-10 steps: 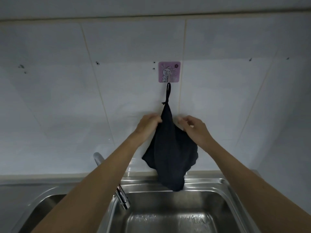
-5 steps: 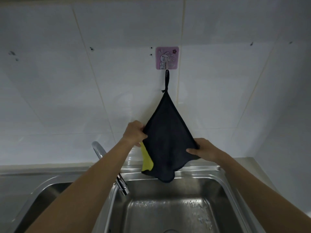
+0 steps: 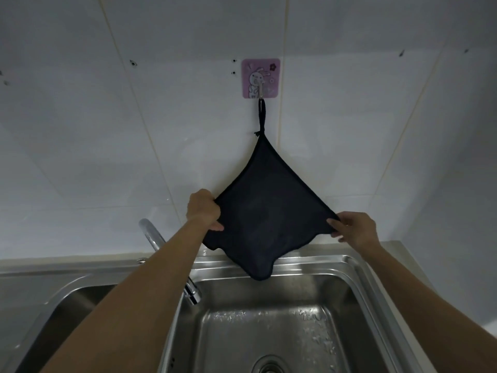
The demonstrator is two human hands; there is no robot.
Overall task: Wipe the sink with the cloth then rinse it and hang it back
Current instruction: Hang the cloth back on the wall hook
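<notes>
Cloth (image 3: 265,211), dark and square, hung by its loop from the pink rabbit hook (image 3: 261,78) on the far tiled wall, above the far rim of the steel sink (image 3: 357,267). The left hand (image 3: 203,211) gripped its left corner, with fingers curled round the edge. The right hand (image 3: 356,228) pinched the right corner, so the fabric was spread like a diamond. Its lowest corner hung over the wet right basin. The faucet (image 3: 153,235) stood at the left.
</notes>
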